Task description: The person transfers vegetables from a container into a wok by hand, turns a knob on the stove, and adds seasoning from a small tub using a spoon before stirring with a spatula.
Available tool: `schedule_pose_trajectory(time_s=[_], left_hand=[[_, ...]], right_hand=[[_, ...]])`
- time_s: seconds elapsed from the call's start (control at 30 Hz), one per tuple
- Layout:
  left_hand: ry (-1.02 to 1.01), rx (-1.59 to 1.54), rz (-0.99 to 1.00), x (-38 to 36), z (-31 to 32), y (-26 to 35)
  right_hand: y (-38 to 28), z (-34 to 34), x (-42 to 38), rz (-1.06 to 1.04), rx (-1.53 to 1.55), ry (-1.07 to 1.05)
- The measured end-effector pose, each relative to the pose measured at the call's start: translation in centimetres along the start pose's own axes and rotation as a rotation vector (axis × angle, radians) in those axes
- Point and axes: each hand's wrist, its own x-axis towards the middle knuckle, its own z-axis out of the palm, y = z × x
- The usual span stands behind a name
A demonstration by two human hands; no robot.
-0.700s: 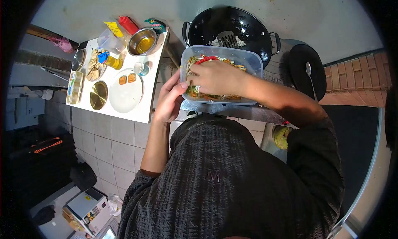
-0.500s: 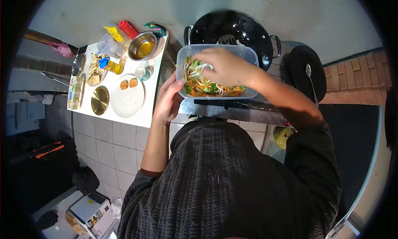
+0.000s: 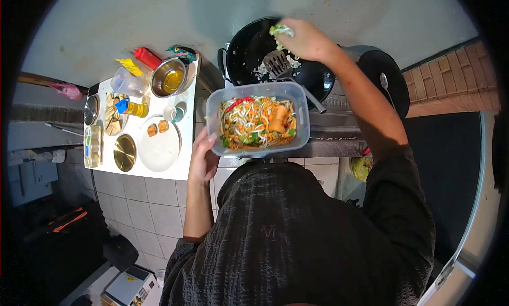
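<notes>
My left hand (image 3: pixel 203 156) grips the left side of a clear plastic container (image 3: pixel 303 120). Inside it lies a mix of bean sprouts, orange shreds, green pieces and red chilli (image 3: pixel 254 123). Over the right part of the black wok (image 3: pixel 241 59), my right hand (image 3: pixel 307 40) is closed around a bunch of bean sprouts and greens (image 3: pixel 282 31). A slotted spatula (image 3: pixel 278 64) rests in the wok, its handle over the near rim. Small pale chopped bits lie around its blade.
On the left, a white table (image 3: pixel 185 141) bears a plate (image 3: pixel 159 155) with two brown pieces, a metal bowl of oil (image 3: pixel 168 79), a yellow bottle (image 3: pixel 138 110) and an egg carton (image 3: pixel 93 147). A spoon (image 3: pixel 386 83) lies on a black round lid (image 3: pixel 395 96) at right.
My right hand has risen out of the container with sprouts and greens, moving up and right over the wok. The container has shifted slightly left and nearer, uncovering the spatula.
</notes>
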Motion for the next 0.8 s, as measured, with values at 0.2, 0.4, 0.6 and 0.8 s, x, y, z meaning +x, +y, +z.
schedule_pose_trajectory(time_s=[0.2,0.4,0.6,0.8], left_hand=[[0.040,0.023,0.040,-1.5,-1.7,0.0],[0.101,-0.020,0.090,-1.9,-1.3,-0.1],[0.083,0.010,0.077,-1.8,-1.2,0.1],[0.077,0.022,0.093,-1.3,-1.4,0.6]], right_hand=[[1.2,1.2,0.0,-0.043,-0.150,0.024],[2.8,1.3,0.3,-0.040,-0.177,-0.050],[1.5,2.0,-1.0,-0.007,-0.073,0.046],[-1.9,1.4,-3.0,-0.221,-0.095,0.207]])
